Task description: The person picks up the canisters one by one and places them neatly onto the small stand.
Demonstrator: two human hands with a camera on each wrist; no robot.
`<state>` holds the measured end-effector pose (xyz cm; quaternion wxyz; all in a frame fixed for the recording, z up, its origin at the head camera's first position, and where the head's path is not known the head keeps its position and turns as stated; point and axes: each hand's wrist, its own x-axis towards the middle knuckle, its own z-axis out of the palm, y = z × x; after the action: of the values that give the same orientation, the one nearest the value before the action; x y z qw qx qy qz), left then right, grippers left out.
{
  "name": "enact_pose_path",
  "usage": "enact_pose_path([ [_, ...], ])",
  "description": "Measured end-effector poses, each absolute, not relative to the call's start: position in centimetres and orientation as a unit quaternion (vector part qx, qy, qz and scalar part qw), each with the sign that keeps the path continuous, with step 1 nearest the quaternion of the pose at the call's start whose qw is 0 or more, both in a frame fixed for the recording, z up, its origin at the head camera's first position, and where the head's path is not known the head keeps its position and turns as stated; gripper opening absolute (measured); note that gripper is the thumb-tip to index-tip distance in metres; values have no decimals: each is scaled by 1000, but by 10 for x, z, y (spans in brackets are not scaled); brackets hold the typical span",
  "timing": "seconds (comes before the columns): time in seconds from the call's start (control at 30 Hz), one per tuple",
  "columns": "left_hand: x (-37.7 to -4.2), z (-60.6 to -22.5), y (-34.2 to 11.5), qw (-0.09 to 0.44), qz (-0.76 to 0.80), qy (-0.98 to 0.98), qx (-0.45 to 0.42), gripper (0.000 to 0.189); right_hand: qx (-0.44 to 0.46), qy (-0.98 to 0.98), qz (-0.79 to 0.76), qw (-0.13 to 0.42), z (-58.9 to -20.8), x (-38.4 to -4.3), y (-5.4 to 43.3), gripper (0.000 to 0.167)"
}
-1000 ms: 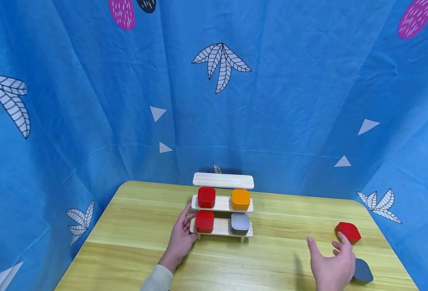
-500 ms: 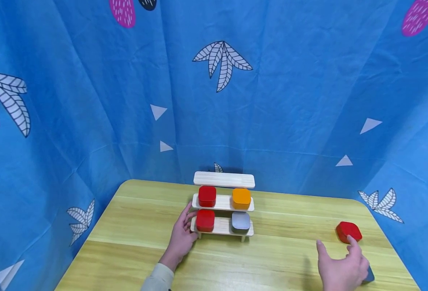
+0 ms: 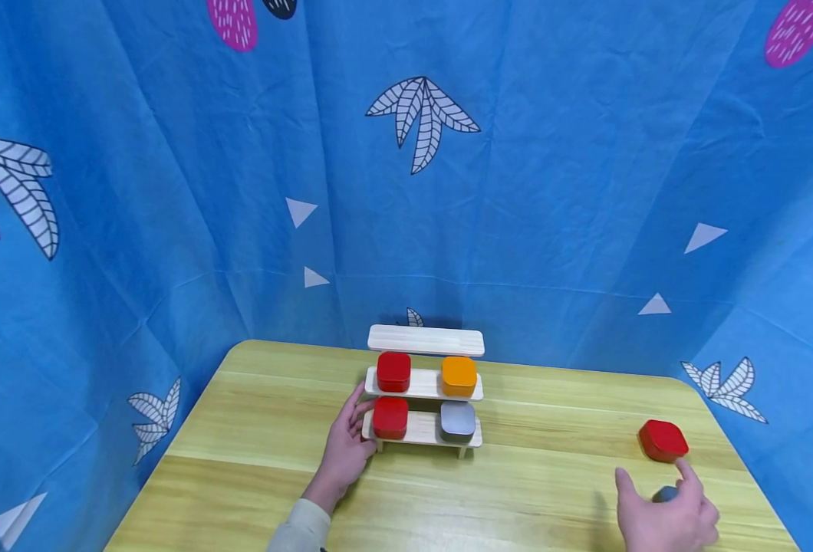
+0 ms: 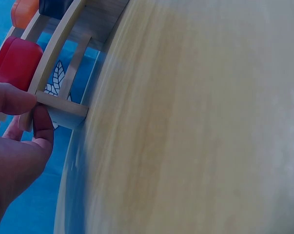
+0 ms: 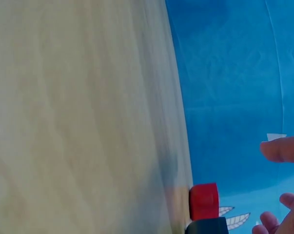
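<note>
My left hand (image 3: 343,454) grips the left end of the lower shelf of a small tiered wooden rack (image 3: 422,429), thumb and fingers about the plank in the left wrist view. A red box (image 3: 390,418) and a grey box (image 3: 458,422) with rounded corners sit on that shelf. On the middle shelf are another red box (image 3: 394,371) and an orange box (image 3: 459,376). At the right, my right hand (image 3: 672,515) hovers with thumb and fingers spread over a dark box (image 3: 666,494), which it mostly hides. A loose red box (image 3: 663,440) lies just beyond its fingertips.
The rack's top shelf (image 3: 426,340) carries nothing. Everything stands on a light wooden table (image 3: 517,491). A blue patterned curtain (image 3: 551,192) hangs behind the table and along both sides.
My right hand has moved to the right, from beside the loose red box to over the dark box, covering more of it. The left hand stays at the rack.
</note>
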<state>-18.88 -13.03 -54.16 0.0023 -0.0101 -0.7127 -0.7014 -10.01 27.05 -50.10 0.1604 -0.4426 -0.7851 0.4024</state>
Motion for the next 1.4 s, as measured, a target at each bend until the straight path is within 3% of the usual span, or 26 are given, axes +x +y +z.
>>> enact_pose_path([
  [0.83, -188, -541, -130, 2, -698, -716, -5, 102, -500, -770, 391, 70, -512, -95, 293, 99],
  [1.4, -189, -543, -131, 1, -697, -717, -8, 104, -515, -771, 370, 54, -522, -94, 309, 101],
])
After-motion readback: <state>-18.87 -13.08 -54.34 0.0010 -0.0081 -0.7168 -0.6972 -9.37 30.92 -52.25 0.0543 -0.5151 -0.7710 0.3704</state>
